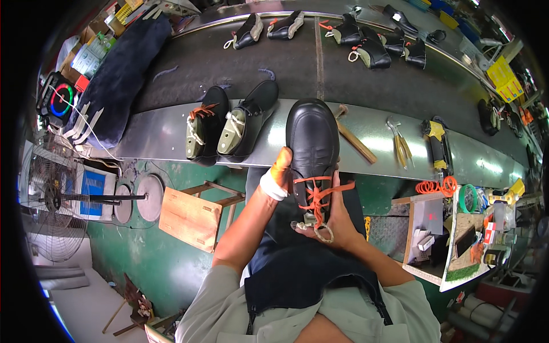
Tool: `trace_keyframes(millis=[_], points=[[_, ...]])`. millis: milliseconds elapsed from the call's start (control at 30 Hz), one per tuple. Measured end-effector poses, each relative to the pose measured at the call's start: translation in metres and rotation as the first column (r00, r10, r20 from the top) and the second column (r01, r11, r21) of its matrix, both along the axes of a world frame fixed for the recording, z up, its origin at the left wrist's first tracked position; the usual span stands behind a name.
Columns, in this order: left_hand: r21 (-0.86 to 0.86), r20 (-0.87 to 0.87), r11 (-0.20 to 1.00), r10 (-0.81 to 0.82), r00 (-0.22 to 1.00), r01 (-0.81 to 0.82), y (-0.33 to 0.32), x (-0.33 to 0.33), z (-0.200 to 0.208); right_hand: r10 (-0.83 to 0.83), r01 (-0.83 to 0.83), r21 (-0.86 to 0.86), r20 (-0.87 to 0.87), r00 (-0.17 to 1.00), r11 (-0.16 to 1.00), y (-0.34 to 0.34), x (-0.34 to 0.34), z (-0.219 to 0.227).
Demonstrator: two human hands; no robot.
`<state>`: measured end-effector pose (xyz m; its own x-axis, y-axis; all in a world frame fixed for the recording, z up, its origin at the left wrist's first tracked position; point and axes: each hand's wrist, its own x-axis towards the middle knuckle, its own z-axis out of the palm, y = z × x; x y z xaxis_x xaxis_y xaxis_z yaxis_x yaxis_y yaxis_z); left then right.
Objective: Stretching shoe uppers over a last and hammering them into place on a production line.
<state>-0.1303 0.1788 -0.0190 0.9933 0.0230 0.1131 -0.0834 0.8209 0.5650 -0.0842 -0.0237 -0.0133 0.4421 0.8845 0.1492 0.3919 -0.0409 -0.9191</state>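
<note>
A black leather shoe (311, 134) is held upright in front of me, its rounded toe pointing away. Orange lace crosses its opening, and a pale rope loop hangs at the heel end. My left hand (280, 170), with a white wrap at the wrist, grips the shoe's left side. From the right and below, my right hand (338, 220) closes around the heel end; some fingers are hidden behind the shoe. Left of it, on the metal ledge (166, 134), stand two black shoes (207, 123) (249, 120) with greenish lasts inside.
A hammer (357, 143), pliers (401, 146) and a yellow-black air tool (437, 146) with an orange coiled hose lie along the ledge to the right. More lasted shoes (369, 51) sit on the dark conveyor belt (229, 66). A wooden stool (191, 217) and a fan (54, 197) stand at left.
</note>
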Motion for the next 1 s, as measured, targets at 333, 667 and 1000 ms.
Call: trace_keyframes(millis=[333,667,1000], points=[[0.321,-0.365,0.946,0.157,0.918,-0.034,-0.008,0.032,0.023,-0.205,-0.056,-0.363,-0.639,0.741,0.930,-0.039,0.072,0.025],[0.834,0.002,0.092,0.985,0.171,-0.545,0.017,-0.084,0.089,-0.417,0.436,-0.168,-0.702,0.577,0.884,-0.002,0.339,0.064],[0.888,0.417,-0.438,0.633,0.653,-0.143,0.020,0.007,0.028,-0.861,0.882,-0.380,0.309,0.404,0.278,0.012,0.549,-0.042]])
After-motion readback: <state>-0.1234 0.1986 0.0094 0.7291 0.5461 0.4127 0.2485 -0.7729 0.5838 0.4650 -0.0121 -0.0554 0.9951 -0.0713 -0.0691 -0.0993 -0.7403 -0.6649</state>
